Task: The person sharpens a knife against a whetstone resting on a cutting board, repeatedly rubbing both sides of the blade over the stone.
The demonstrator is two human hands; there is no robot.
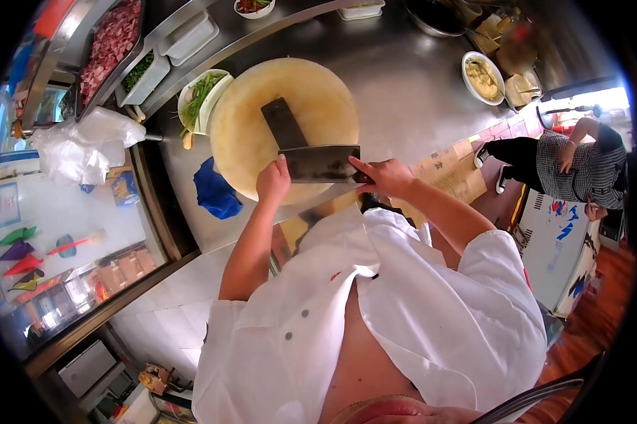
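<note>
Two dark cleavers are over the round, pale cutting block (248, 152). One cleaver (284, 121) points away from me, its lower end hidden behind the other. The second cleaver (318, 164) lies crosswise near the block's front edge. My left hand (273, 180) is closed at the left end of this crosswise blade, thumb up against it. At its right end my right hand (383, 177) is closed around what looks like the handle, with a finger stretched onto the blade. The handles are mostly hidden.
A blue cloth (216, 191) lies left of the block, below a bowl of green vegetables (204, 99). A bowl of yellow paste (482, 78) stands at the right. Raw meat fills a tray (113, 46) at upper left. Another person (573, 166) stands far right.
</note>
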